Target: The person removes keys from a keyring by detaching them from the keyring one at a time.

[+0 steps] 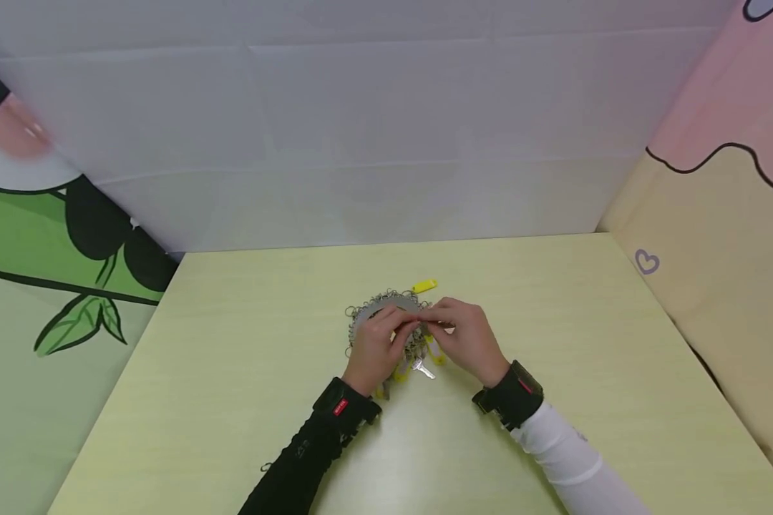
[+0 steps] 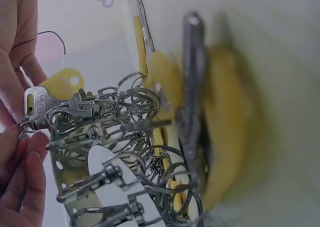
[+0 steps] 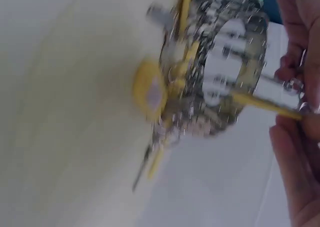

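Observation:
Both hands meet above a round grey holder [image 1: 368,309] ringed with many small metal clasps. The left hand [image 1: 376,347] and the right hand [image 1: 467,340] pinch a small metal key ring [image 2: 22,129] between their fingertips. A silver key [image 2: 37,104] and a yellow key tag [image 2: 65,82] hang at that ring. In the right wrist view the tag [image 3: 267,106] shows edge-on beside the fingertips. Which fingers bear on the ring itself is partly hidden.
More keys with yellow tags hang around the holder, among them a silver key [image 1: 423,368] at its near side. One yellow tag [image 1: 424,286] lies at its far edge. The pale yellow table [image 1: 245,343] ends at a white backdrop [image 1: 373,143].

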